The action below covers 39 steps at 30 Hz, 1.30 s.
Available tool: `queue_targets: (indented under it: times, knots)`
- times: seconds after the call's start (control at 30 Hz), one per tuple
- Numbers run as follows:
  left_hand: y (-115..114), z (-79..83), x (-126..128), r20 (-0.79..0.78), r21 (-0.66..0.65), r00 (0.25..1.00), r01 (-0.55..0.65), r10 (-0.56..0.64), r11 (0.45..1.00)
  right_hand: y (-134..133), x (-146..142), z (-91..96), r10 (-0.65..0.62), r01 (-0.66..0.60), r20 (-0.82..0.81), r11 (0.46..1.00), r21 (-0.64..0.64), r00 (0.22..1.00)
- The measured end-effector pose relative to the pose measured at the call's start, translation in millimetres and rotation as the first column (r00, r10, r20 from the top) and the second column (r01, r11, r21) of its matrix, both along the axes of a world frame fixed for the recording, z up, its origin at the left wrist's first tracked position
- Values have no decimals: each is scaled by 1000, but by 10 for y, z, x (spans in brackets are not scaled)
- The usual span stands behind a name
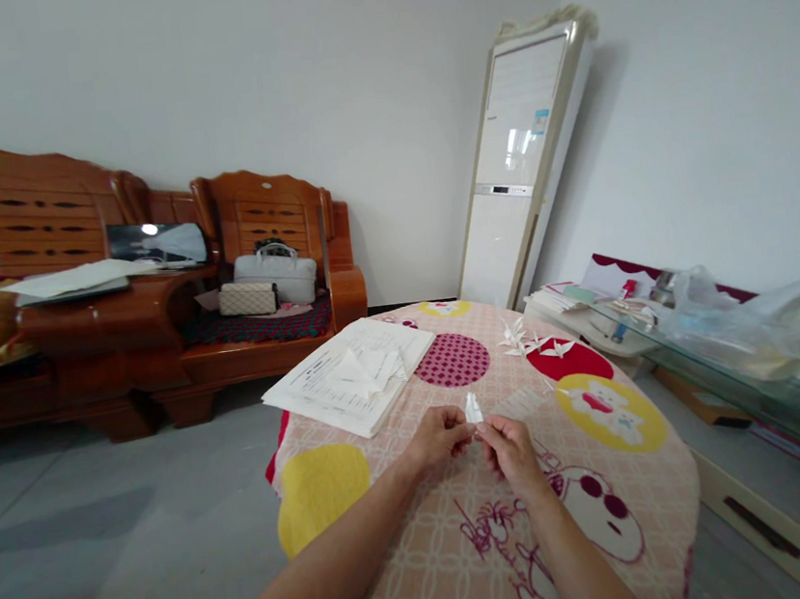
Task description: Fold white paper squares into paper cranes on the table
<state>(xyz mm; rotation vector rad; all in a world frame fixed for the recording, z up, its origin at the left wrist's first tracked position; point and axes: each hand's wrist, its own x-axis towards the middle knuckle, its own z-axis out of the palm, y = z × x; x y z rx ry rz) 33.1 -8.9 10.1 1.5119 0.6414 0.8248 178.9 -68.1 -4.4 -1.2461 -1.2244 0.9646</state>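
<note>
Between my two hands a small piece of folded white paper (473,408) stands up, held over the middle of the round table. My left hand (444,433) pinches its lower left side, fingers closed. On the lower right side, my right hand (505,446) grips it between thumb and fingers. The paper's lower end is hidden by my fingertips. Several folded white paper cranes (517,336) lie farther back on the right. Left of my hands is a stack of printed sheets (330,386), with smaller cut paper pieces (369,369) on top.
A patterned tablecloth (433,567) covers the table. On the right, a glass-topped stand (729,366) holds plastic bags and papers. Wooden chairs (263,200) with bags on a seat stand at the back left. A tall white air conditioner (527,148) stands behind the table.
</note>
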Motion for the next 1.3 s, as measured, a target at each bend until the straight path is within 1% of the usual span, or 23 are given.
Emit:
queue_targets:
  times: [0.13,0.2,0.27,0.33,0.4,0.5,0.6,0.73,0.83,0.93,1.07,1.2,1.27,1.3]
  knots:
    - [8,-10,21,68,-48,998,-9,12,999,-6,-11,21,20,-20,-65,1000,-7,998]
    - [25,-12,17,69,-34,997,-15,17,999,-5,-18,29,52,-53,-101,999,-4,994]
    - [40,-12,8,50,-11,998,-22,22,1000,-4,-17,33,60,-61,-96,998,-5,994]
    - [39,-12,2,35,2,999,-24,24,1000,-6,-9,36,33,-35,-57,999,-20,998]
    - [24,-10,6,48,1,999,0,0,1000,-11,-2,47,-14,14,-16,1000,-13,1000]
    - [3,-5,19,85,-3,995,54,-54,999,-24,-4,76,-65,62,45,996,67,997]
    - [10,-10,14,49,36,998,48,-50,998,-40,-20,103,-63,45,135,990,132,989]
    - [27,-17,-29,-67,135,998,9,0,991,-66,-44,114,-47,6,248,987,163,968]
    - [25,6,-60,-87,157,996,40,-26,987,-76,-58,121,-98,27,318,975,220,943]
    - [32,38,-80,-38,143,998,59,-54,988,-67,-69,120,-129,42,339,967,253,932]
    - [61,46,-100,18,140,999,36,-39,990,-37,-77,82,-92,25,306,976,216,948]
    - [78,27,-114,-33,206,999,-35,42,978,-29,-76,55,-69,18,269,982,187,961]
    - [72,18,-106,-52,209,997,-44,56,977,-35,-74,59,-94,34,302,980,197,949]
    - [66,16,-97,-50,188,997,-44,54,981,-37,-74,63,-125,47,346,973,225,930]
